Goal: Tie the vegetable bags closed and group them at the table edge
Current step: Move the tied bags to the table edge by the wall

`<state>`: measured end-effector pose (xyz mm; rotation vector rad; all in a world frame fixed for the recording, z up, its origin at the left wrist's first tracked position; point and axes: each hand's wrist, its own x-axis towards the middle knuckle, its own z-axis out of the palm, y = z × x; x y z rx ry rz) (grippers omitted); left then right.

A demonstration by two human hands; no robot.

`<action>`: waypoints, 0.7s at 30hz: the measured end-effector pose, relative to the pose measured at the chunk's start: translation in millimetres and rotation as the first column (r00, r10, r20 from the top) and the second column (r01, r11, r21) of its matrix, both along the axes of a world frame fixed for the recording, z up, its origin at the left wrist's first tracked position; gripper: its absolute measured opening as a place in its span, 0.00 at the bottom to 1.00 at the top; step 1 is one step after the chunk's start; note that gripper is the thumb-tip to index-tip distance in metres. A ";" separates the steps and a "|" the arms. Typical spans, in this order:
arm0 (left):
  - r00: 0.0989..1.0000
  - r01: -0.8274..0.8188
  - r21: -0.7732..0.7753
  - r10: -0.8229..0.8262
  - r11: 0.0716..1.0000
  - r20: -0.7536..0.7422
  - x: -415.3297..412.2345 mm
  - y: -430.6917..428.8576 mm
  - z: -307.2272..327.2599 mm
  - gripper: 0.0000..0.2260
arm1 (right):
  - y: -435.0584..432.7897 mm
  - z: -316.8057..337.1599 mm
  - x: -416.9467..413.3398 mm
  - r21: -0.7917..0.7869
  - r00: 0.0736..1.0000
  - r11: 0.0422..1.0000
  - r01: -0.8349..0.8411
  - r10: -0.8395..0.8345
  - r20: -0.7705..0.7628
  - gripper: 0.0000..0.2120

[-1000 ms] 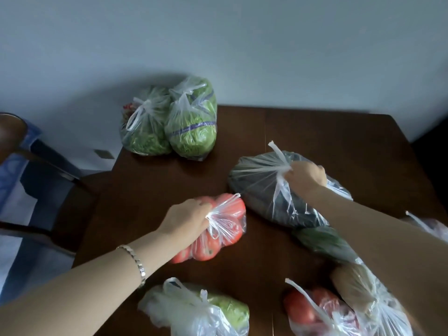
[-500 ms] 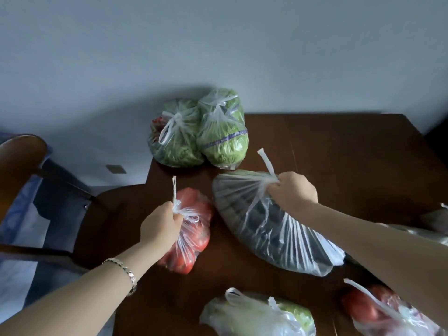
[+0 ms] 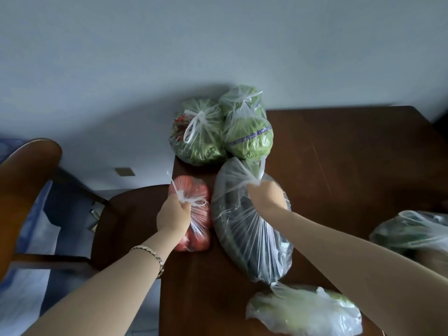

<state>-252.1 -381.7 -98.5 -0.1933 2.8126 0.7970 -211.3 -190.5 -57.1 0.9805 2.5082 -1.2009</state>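
Contents of the large clear bag [image 3: 249,238] are hard to make out through the creased plastic: long dark green shapes, kind not readable. This bag lies on the worktop [image 3: 339,166] near its left edge. The right grip [image 3: 265,196] is closed round its gathered neck, with one loose handle strip sticking up past the knuckles. The fingers are hidden under the back of the hand.

Just to the left, at the very edge of the worktop, lies the tomato bag [image 3: 198,224]. The left grip [image 3: 173,214] pinches its twisted neck and covers part of the bag. A bracelet [image 3: 152,255] sits on the left wrist.

Two tied bags stand pressed together at the far left corner: the leafy bag [image 3: 201,141] and the cabbage bag [image 3: 249,139], which carries a purple band. The far end of the large clear bag reaches the cabbage bag's base.

A pale green bag [image 3: 305,311] lies at the near side, its right part behind the right forearm. A dark green bag [image 3: 412,231] is cut off by the right frame edge. A wooden chair [image 3: 26,180] stands left of the worktop.
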 end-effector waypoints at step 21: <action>0.984 -0.083 -0.013 0.084 0.996 0.157 33.3 0.6 -41.6 0.37 | -36.5 -69.4 71.1 -0.090 0.792 0.805 0.586 -0.546 0.272 0.40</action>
